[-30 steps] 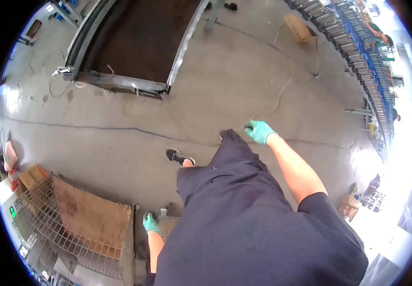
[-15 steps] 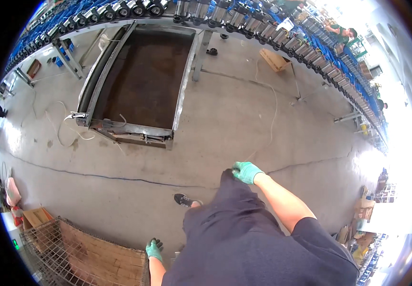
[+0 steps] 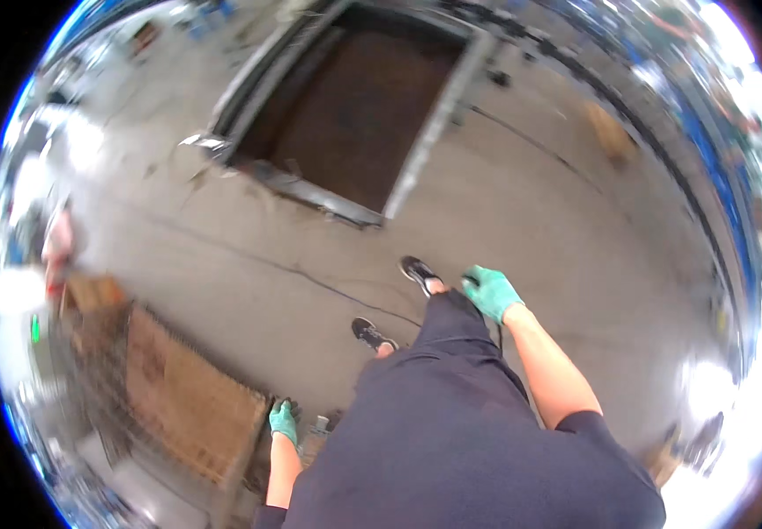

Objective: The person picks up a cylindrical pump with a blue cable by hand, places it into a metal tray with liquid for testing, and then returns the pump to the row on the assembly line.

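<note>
My left hand point(image 3: 283, 420), in a green glove with dark fingertips, hangs low at my left side. Its fingers are apart, with nothing seen in them, and the near corner of a wire-mesh basket point(image 3: 238, 458) lies just to its left. My right hand point(image 3: 492, 293), gloved in the same green, is out in front of my right thigh, beside the dark trousers point(image 3: 451, 322). Its fingers bend downward and are partly hidden and blurred, and a dark patch shows at their inner side. Both my shoes point(image 3: 370, 332) are on the grey floor, one ahead of the other.
A large metal-framed bin point(image 3: 359, 106) with a brown interior stands ahead. Brown board point(image 3: 191, 388) lines the basket at left. A dark cable point(image 3: 310, 280) crosses the floor point(image 3: 575, 256). A curved conveyor line point(image 3: 698, 176) runs along the right, with a cardboard box point(image 3: 610, 132) near it.
The view has turned and blurred; the metal bin now appears further right and the basket more fully in sight. A second shoe has come into view. Both hands stay at my sides.
</note>
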